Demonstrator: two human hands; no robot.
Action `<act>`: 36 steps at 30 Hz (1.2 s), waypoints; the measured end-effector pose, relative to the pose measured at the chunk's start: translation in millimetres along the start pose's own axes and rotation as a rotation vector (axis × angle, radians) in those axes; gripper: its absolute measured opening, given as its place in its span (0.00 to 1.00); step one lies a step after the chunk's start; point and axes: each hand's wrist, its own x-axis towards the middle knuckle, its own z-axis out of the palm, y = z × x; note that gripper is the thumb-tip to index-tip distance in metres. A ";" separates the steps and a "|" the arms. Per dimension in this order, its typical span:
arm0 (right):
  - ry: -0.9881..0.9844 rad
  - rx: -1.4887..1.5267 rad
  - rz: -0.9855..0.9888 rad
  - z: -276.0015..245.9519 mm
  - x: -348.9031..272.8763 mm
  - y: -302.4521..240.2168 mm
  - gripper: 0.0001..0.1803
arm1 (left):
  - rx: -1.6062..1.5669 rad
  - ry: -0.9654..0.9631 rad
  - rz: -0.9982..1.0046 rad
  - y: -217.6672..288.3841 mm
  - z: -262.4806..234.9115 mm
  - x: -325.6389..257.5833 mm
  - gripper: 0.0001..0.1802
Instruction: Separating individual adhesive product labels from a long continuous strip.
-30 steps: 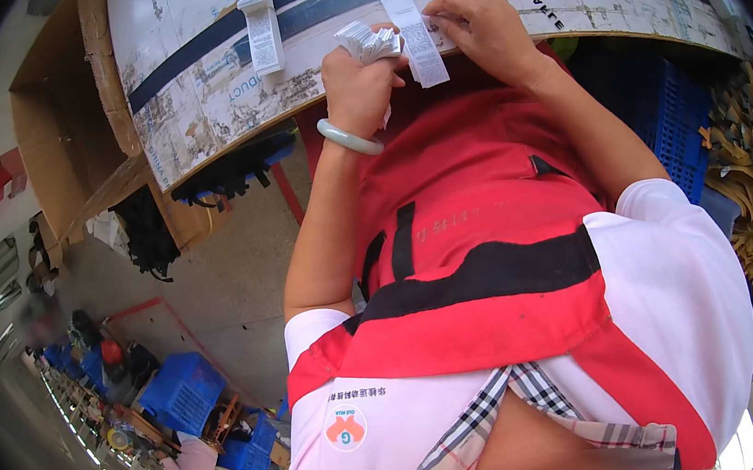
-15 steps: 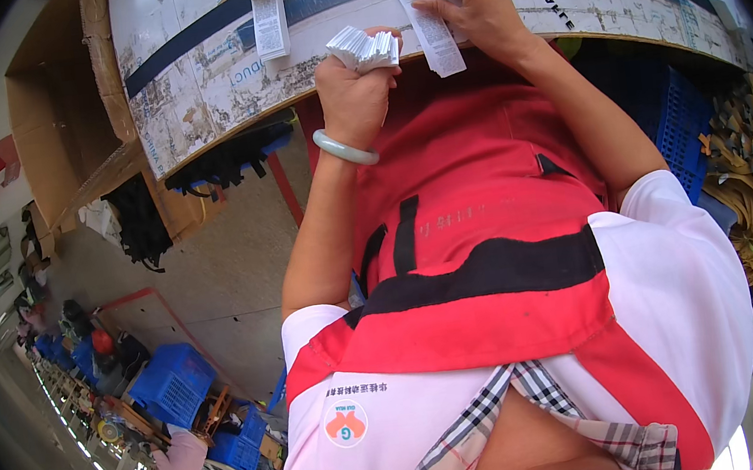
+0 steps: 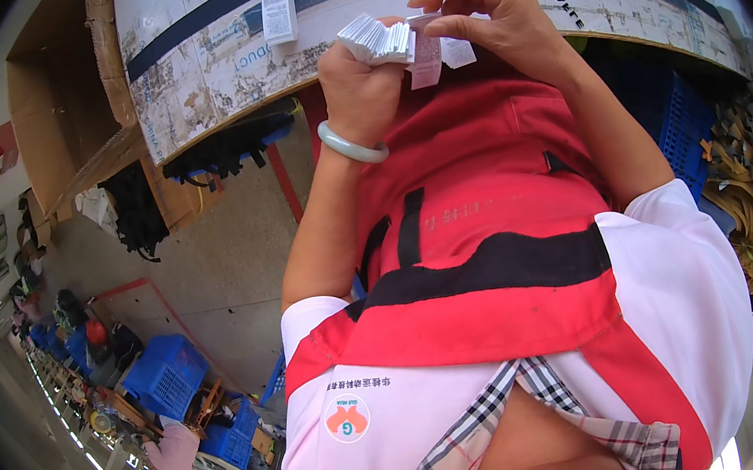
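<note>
Gripping a stack of white labels (image 3: 380,38), left hand (image 3: 361,83) stays fisted for steadiness. I note right hand (image 3: 492,22) pinching one label (image 3: 424,58), separating it.

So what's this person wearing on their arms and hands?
Both forearms are bare. The left hand has a pale green bangle round its wrist. The right hand wears nothing visible. Short white sleeves with red and black panels cover the upper arms.

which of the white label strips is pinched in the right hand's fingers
The short strip hanging just right of the folded stack in the left hand. The right hand pinches its top; the other strips lie on the table.
</note>
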 end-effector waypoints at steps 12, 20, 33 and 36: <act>-0.081 0.151 0.134 6.7 -7.6 0.7 0.11 | -0.235 -0.023 -0.083 -0.3 -1.5 -6.2 0.10; -0.113 0.198 0.179 4.9 -8.9 3.3 0.10 | -0.270 -0.049 -0.145 0.1 -0.6 -8.4 0.11; -0.224 0.318 0.191 13.9 -6.8 -8.5 0.08 | -0.755 -0.203 -0.539 -3.9 0.8 -7.5 0.18; -0.102 0.243 0.113 21.3 -8.2 4.4 0.09 | -0.813 -0.300 -0.584 -3.6 -2.8 -5.8 0.21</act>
